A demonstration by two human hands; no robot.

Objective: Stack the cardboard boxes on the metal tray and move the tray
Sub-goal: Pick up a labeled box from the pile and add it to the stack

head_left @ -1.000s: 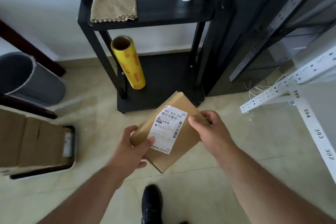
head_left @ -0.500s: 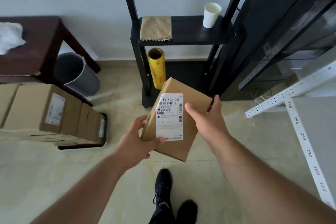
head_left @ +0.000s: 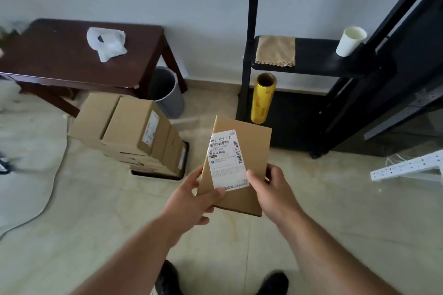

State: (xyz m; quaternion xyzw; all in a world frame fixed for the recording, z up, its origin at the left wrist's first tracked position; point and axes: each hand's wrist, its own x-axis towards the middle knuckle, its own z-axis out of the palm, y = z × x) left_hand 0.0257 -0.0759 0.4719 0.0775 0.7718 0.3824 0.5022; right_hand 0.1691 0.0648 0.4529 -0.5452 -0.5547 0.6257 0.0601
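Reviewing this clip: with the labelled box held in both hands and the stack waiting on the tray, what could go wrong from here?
1. The stack of boxes on the metal tray is already tall and looks to lean; adding the held box may topple it.
2. The left hand and right hand grip only the box's near end, so it could tip or slip.
3. A cable crosses the floor beside the tray, a possible trip hazard.
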